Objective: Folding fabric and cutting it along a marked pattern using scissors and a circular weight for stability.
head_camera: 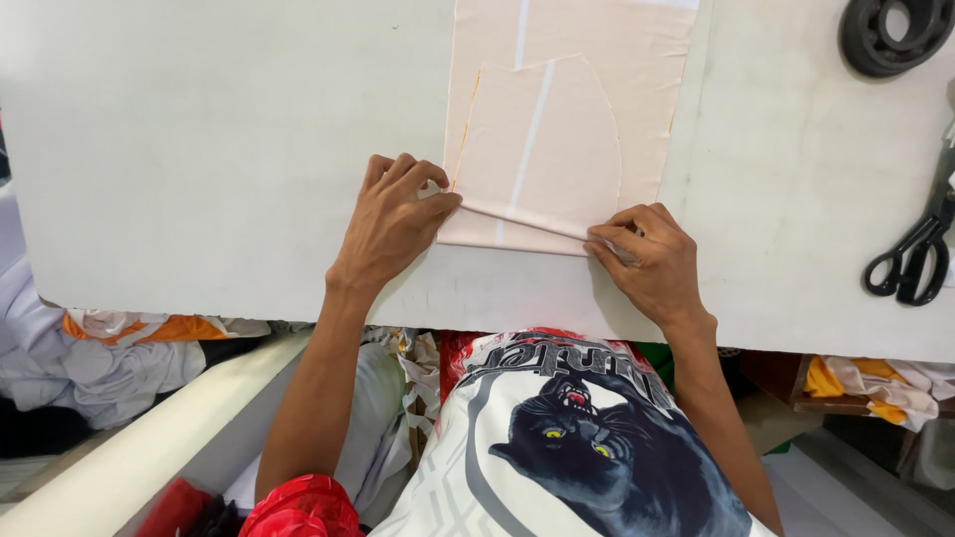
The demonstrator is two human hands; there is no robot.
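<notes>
Both hands pinch the near edge of a peach fabric piece (542, 149): left hand (393, 224) at its corner, right hand (647, 261) at the fold. It lies on a white cutting table (199, 149); black scissors (910, 259) rest right, fabric scraps (119, 348) heaped below.

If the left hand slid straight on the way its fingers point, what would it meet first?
The left hand points up and right; its fingertips already touch the folded peach fabric piece, so it would likely run onto that, with the larger peach sheet beneath.
</notes>
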